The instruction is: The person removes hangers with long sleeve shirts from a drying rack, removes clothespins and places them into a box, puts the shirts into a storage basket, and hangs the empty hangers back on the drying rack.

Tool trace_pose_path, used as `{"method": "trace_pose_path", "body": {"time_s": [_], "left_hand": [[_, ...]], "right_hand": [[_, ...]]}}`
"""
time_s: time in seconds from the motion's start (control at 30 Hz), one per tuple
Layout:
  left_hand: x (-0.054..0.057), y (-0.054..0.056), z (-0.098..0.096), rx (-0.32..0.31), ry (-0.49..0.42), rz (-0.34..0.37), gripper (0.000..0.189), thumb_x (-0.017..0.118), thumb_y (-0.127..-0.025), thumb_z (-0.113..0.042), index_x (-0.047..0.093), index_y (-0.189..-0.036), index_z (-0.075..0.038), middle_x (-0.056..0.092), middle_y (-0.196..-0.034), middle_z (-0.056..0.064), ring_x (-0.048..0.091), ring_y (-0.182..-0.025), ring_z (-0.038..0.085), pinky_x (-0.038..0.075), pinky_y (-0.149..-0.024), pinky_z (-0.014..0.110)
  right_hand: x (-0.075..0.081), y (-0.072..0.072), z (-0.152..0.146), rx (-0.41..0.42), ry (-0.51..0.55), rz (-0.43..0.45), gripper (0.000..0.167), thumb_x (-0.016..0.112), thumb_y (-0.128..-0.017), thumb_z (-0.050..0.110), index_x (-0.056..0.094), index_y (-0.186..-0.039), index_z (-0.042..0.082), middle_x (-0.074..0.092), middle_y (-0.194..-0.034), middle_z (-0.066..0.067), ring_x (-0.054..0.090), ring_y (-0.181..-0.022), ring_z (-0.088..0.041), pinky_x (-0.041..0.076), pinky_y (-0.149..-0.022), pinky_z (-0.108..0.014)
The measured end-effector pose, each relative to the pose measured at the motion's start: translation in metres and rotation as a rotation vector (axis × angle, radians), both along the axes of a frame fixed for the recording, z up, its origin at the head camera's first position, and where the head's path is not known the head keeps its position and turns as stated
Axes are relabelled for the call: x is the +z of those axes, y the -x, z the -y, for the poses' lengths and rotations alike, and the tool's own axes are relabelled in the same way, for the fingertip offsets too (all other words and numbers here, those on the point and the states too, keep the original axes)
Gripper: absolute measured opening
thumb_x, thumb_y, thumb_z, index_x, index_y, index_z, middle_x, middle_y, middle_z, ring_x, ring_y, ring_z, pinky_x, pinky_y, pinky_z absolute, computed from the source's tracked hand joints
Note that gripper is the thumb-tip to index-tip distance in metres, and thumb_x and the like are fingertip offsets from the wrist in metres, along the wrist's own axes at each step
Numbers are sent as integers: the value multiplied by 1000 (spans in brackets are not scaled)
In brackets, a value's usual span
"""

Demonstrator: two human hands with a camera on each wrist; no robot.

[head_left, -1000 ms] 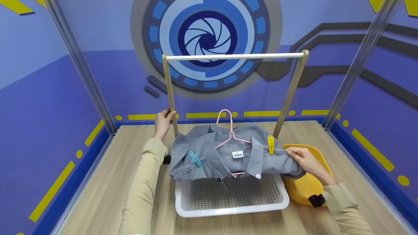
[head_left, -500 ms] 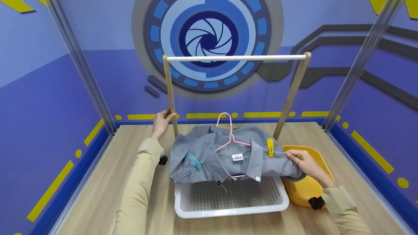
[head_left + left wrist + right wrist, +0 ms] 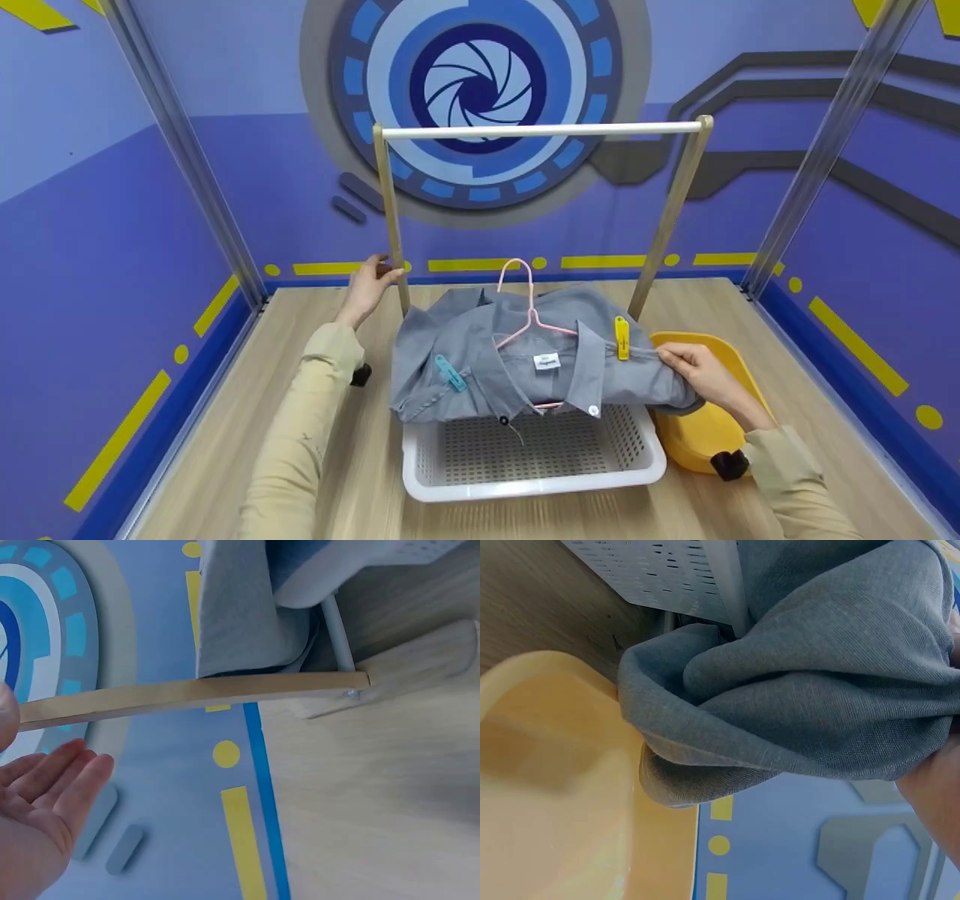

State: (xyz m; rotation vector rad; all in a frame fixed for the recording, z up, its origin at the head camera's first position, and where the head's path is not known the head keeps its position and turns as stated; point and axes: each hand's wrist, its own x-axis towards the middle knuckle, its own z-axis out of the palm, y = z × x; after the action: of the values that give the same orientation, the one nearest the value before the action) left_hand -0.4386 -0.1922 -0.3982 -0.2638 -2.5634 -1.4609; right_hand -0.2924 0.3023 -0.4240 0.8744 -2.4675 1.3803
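Observation:
A grey collared shirt lies over the back of a white basket, with a pink hanger inside its neck. A teal clothespin is on one shoulder and a yellow clothespin on the other. My right hand pinches the shirt near its right shoulder; bunched cloth partly hides the fingers in the right wrist view. My left hand is at the left wooden post of a clothes rack. In the left wrist view its fingers are loosely extended, apart from the post, with the thumb near it.
The rack's white rail spans above the shirt. A yellow tray stands right of the basket, partly under the sleeve. Printed blue walls close in the wooden tabletop at the back and both sides.
My left hand has loosened from the rack post, and its wrist has shifted a little left and down. The right hand keeps its pinch; the shirt and hanger sit slightly lower than one second ago.

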Motion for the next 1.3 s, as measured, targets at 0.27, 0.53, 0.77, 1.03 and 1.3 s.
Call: {"method": "trace_pose_path", "body": {"time_s": [0.27,0.53,0.77,1.03,1.3], "left_hand": [[2,-19,1,206,101,-218,24,57,-91,-20,60,-102,1,58,-85,12,53,-75,23,42,-63,34],[-6,-40,-7,96,107,-435,12,60,-89,-12,62,-89,-1,58,-79,6,52,-69,19,41,-61,32],[-10,-53,-11,-77,133,-456,8,58,-89,-10,63,-91,-4,58,-81,2,51,-68,13,43,-60,30],[-19,-66,-13,-250,132,-347,10,58,-89,-11,63,-94,-4,60,-84,-1,54,-73,14,44,-63,31],[-32,-82,-10,-394,88,-277,13,55,-91,-15,62,-95,-5,61,-84,3,57,-71,24,45,-61,29]], "right_hand": [[-3,0,1,-7,14,-34,19,45,-89,-13,60,-82,-5,57,-74,-16,48,-59,-16,38,-57,-22],[-3,-2,1,-32,26,-38,18,45,-88,-14,62,-86,-8,60,-80,-18,53,-67,-13,41,-63,-18],[-4,-2,5,-68,32,-53,16,47,-87,-15,62,-84,-10,61,-79,-17,54,-70,-10,41,-66,-16],[-4,-3,6,-79,46,-53,16,47,-87,-15,62,-85,-10,61,-80,-17,54,-69,-11,41,-65,-16],[-6,-4,6,-108,76,-26,15,47,-88,-14,62,-86,-11,62,-80,-13,55,-70,-10,42,-65,-17]]}}
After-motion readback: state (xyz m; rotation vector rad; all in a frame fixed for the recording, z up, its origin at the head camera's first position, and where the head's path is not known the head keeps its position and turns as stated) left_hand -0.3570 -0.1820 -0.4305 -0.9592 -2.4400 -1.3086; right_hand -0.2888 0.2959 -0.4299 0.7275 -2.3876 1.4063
